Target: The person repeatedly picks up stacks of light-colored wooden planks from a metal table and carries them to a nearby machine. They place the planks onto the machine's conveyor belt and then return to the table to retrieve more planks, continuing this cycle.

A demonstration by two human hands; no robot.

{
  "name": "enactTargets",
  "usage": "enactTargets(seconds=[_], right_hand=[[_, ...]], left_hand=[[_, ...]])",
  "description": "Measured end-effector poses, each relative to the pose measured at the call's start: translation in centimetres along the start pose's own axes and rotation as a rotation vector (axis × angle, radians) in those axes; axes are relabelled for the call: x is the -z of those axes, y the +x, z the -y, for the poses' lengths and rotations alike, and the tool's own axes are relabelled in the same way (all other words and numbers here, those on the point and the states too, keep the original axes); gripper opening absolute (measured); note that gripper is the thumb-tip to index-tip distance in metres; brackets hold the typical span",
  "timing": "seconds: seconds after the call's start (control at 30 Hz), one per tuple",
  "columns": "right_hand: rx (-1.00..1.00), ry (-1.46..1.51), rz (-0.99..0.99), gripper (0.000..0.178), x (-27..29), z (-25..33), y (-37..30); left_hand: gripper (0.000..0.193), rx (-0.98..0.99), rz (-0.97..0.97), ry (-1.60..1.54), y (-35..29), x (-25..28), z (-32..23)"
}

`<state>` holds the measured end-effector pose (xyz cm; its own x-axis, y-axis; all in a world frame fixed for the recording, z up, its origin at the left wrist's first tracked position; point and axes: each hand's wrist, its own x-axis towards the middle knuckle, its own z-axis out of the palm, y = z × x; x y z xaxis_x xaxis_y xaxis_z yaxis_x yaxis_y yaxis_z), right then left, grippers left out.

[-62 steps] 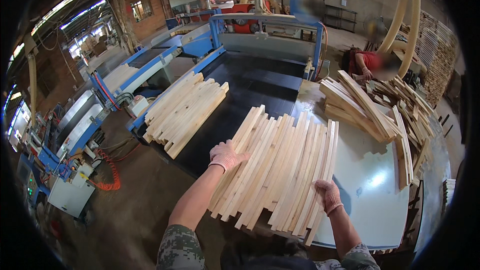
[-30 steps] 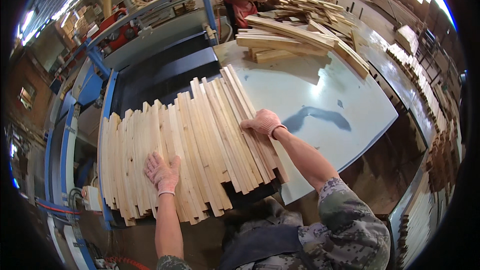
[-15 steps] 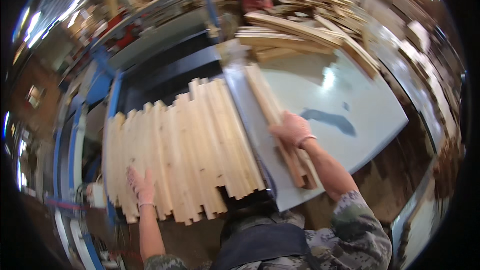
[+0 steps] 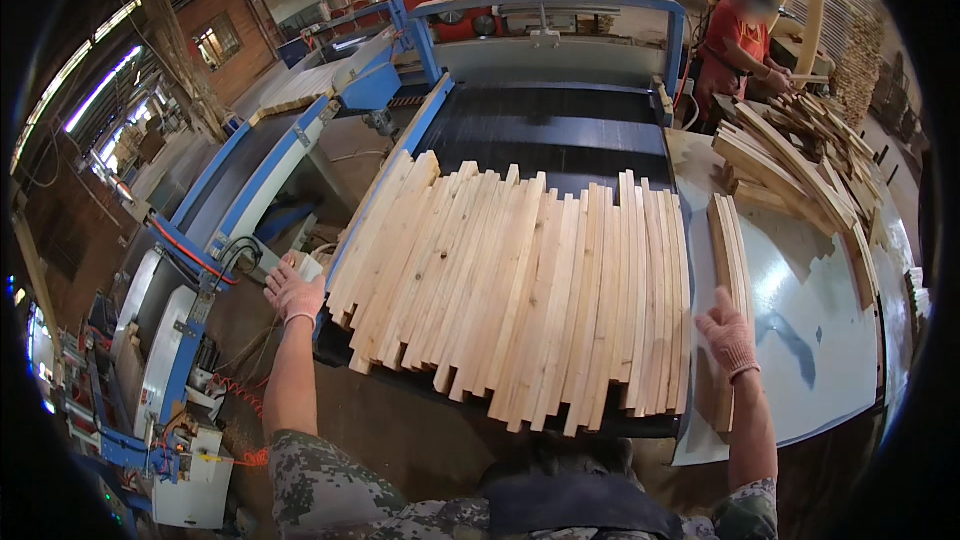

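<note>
Many pale wood strips point(image 4: 510, 290) lie side by side on a dark conveyor belt point(image 4: 550, 130), their ends uneven. My left hand point(image 4: 297, 288), in a pinkish knit glove, is at the belt's left edge, against a small white box point(image 4: 310, 268). Its fingers are spread and hold no strip. At the belt's right side my right hand point(image 4: 727, 340), gloved alike, rests over a few narrow wood strips point(image 4: 732, 240) stacked lengthwise on a pale metal table point(image 4: 810, 340). Its thumb stands apart, pointing left; the outer fingers are partly hidden.
A blue frame point(image 4: 545, 2) spans the belt's far end. Thicker boards point(image 4: 790, 175) and a heap of loose sticks point(image 4: 815, 130) cover the table's far part. Beyond it works a person in red point(image 4: 735, 45). Another blue-edged conveyor point(image 4: 230, 190) runs along the left.
My view has turned, so the belt now sits in the middle. My left hand has left the strips for the belt's left edge. My right hand remains by the strips on the table.
</note>
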<state>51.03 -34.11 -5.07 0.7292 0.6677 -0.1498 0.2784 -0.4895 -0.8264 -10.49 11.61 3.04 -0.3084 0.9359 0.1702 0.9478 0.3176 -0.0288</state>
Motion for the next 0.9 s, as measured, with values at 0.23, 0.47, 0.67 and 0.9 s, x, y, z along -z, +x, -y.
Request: enactTargets(seconds=[0.23,0.47,0.67,0.9], right_hand=[[-0.058,-0.067,-0.092,0.073,-4.8,0.2,-1.3],[0.025,0.022,-0.055,0.067,-5.7,3.3,-2.8],[0.004,0.276,-0.07,0.091,-8.5,-2.6,-12.0],[-0.248,0.705,0.111,0.067,-9.3,-3.1,-26.3]], left_hand=[[0.101,-0.185,-0.158,-0.136,2.3,-3.9,2.1],[0.055,-0.371,-0.233,-0.735,0.7,-3.0,7.0],[0.059,-0.67,1.11,-1.833,-20.8,-2.9,12.9],[0.053,-0.845,2.232,-0.973,-39.5,-5.6,4.4]])
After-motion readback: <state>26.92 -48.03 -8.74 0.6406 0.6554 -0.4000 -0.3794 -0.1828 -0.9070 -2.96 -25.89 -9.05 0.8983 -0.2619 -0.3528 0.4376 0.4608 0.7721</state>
